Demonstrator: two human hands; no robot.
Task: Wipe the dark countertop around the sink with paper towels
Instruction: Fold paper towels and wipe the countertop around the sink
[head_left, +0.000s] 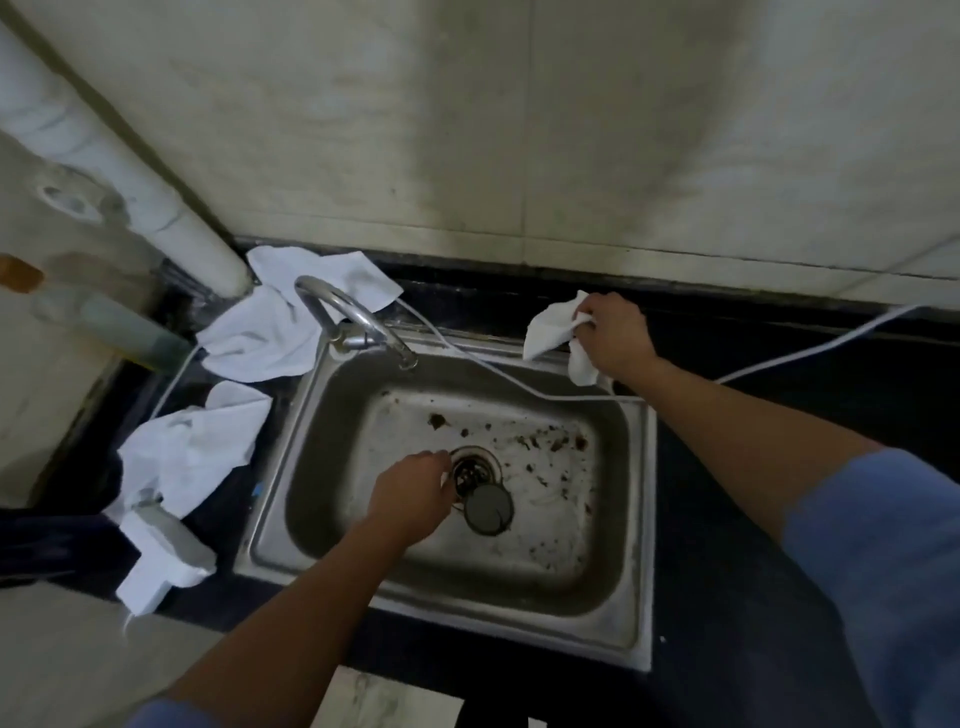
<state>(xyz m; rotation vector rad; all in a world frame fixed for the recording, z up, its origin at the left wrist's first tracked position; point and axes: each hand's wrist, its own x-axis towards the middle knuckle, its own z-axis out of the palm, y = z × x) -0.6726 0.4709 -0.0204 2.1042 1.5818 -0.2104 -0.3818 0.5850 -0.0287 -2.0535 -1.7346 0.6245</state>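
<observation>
dark countertop (831, 400), stained wall (571, 130), sink (642, 545) (dirty); right hand (615, 332) grips paper towel (545, 330)

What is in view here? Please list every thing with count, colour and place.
sink: one, steel grey, in the countertop
countertop: one, black, around the sink
faucet: one, chrome, sink's back left corner
drain: one, dark, basin middle
stopper: one, dark grey, beside drain
debris: many bits, brown, basin floor
cable: one, white, across the sink's back
loose paper towels: about three, white, countertop left of sink
block: one, white, countertop front left
pipe: one, white, back left corner
held paper towel: one, white, in the right hand
left hand: one, in basin at drain
right hand: one, sink's back right corner
</observation>
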